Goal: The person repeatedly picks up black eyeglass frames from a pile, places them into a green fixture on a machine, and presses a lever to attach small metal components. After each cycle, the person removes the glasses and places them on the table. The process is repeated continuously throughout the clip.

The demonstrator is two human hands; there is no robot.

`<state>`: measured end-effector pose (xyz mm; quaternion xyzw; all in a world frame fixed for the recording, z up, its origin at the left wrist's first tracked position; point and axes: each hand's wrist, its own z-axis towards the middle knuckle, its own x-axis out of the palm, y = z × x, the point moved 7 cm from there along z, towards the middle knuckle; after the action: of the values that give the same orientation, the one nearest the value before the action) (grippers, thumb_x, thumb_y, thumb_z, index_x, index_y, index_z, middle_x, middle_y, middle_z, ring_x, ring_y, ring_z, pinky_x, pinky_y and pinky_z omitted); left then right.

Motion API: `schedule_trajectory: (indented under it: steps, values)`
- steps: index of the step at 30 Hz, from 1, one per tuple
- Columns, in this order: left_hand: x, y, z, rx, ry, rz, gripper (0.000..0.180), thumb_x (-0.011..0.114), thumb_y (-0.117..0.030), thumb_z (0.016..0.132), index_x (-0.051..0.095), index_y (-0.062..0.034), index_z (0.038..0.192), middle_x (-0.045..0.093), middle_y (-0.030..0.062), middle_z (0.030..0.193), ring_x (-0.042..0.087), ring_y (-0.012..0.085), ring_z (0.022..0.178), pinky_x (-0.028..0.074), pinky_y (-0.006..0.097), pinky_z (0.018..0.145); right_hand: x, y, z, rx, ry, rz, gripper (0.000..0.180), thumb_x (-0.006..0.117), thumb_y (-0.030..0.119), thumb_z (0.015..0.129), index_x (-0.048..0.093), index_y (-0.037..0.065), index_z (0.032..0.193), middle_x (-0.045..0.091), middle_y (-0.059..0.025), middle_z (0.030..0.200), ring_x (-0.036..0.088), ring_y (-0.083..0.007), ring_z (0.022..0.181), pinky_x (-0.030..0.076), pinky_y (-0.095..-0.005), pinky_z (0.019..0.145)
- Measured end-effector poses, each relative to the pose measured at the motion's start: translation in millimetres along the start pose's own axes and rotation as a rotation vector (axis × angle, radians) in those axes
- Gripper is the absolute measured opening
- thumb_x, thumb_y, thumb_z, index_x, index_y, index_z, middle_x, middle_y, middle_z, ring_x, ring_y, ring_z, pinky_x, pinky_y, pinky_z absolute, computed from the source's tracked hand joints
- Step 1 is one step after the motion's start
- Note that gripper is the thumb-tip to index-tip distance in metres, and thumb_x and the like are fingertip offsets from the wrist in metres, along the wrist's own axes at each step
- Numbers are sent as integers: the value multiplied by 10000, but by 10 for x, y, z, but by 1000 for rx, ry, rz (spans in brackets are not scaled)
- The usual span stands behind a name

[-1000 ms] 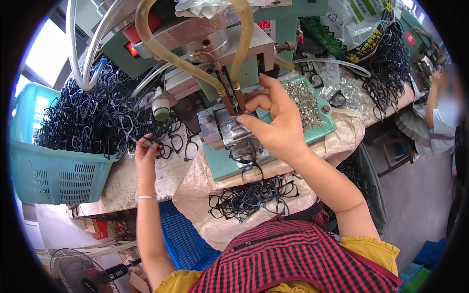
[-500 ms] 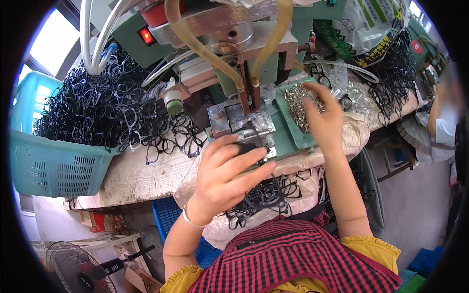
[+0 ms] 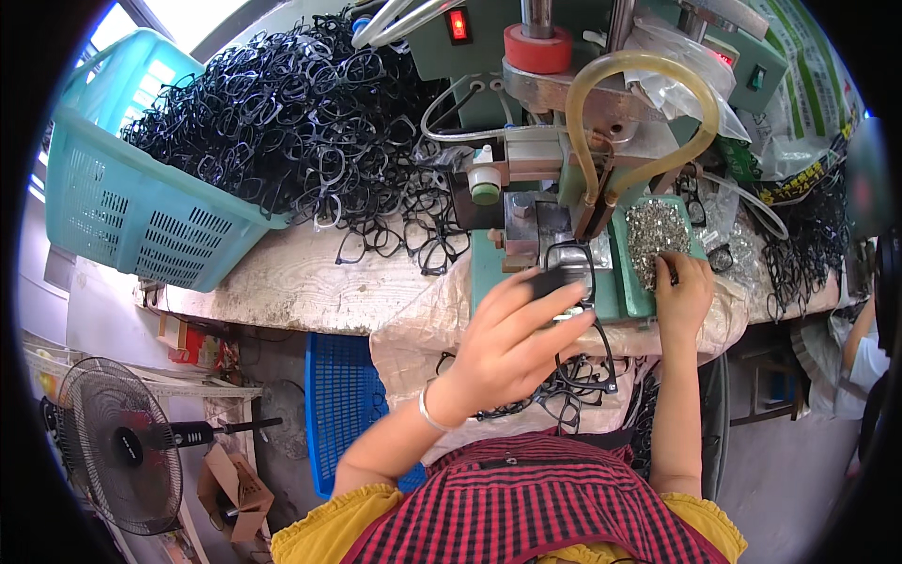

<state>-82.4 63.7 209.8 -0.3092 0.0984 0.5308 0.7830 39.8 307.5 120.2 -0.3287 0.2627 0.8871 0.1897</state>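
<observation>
Your left hand (image 3: pixel 517 338) clamps the glasses frame (image 3: pixel 604 340) at the press (image 3: pixel 545 89) | your right hand (image 3: pixel 686 287) is at the tray (image 3: pixel 645 308); can't tell if it pinches metal bits (image 3: pixel 658 235) | a loose left grip could skew the frame

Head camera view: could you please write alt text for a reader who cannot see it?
A person's left hand is at a dark glasses frame in front of a green machine; the right hand is at a green tray of small metal pieces. To the left, a heap of dark frames lies by a turquoise basket.
</observation>
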Motion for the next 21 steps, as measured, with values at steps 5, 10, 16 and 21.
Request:
schedule_trajectory:
  steps: [5,10,16,21]
  values:
    - [-903,476,-697,-458,-617,256,222,650,80,822,682,2,1027,692,155,1078,636,304,995,474,392,919,-62,67,-20,-15,-25,26,76,725,79,813,715,53,884,701,-96,882,627,-295,884,497,-398,804]
    - [-808,1464,-352,-392,-156,539,182,732,-51,781,716,-68,961,665,122,1121,561,329,1101,438,427,962,2,88,213,62,-21,200,104,720,90,844,732,34,931,716,-119,932,658,-312,884,514,-380,834]
    - [-255,2378,-904,-395,183,715,229,762,-139,719,776,-154,947,589,127,1350,499,423,1217,382,503,1068,96,-113,157,328,14,430,154,699,49,860,725,13,1007,719,-105,916,673,-188,858,511,-306,821]
    - [-752,2076,-725,-314,58,608,98,741,-116,782,771,-109,874,543,137,1440,507,348,1252,358,497,1079,-585,-490,-414,294,-46,268,133,710,21,835,716,-9,964,716,-95,932,669,-188,867,508,-309,835]
